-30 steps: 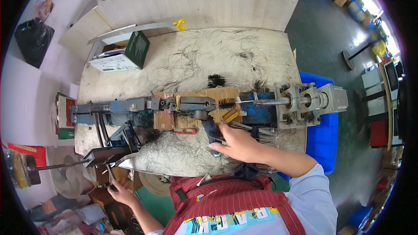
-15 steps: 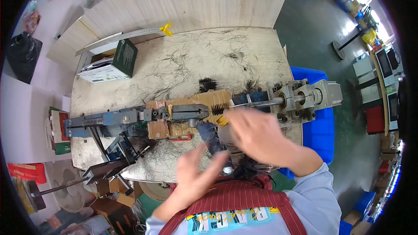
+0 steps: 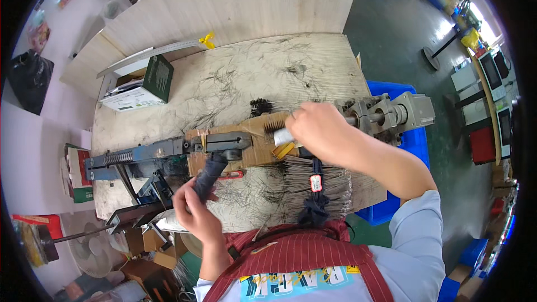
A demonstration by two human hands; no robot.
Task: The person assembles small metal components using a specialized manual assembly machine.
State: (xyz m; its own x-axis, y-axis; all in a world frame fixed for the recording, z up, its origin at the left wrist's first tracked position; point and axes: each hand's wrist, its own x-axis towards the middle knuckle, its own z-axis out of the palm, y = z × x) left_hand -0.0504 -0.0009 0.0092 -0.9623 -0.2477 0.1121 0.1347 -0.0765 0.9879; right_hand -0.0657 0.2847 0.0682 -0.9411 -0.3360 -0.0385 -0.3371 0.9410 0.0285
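My left hand [image 3: 196,211] is wrapped round a dark, cloth-wrapped lever handle [image 3: 211,172] below the long metal bench fixture. The handle slants up to a steel clamp [image 3: 232,141] on the fixture. To the right of the clamp, my right hand [image 3: 314,126] is closed at a small twisted-wire brush [image 3: 274,126]. Its dark bristles poke out left of my fingers, apart from the clamp's end. A white piece [image 3: 283,136] shows at those fingertips; I cannot tell whether it is worn or held. My forearm and hand hide the brush's stem.
A motor-driven spindle [image 3: 386,116] stands at the fixture's right end, above a blue bin [image 3: 417,151]. Many wire stems [image 3: 335,182] lie near the front edge. Another black brush [image 3: 260,106] rests behind. A box [image 3: 151,81] and a steel ruler [image 3: 168,49] lie at the back left.
My left hand has gone left and taken hold of the lever handle, which has swung left. The clamp has drawn back from the brush. My right hand has risen and closed at the brush.
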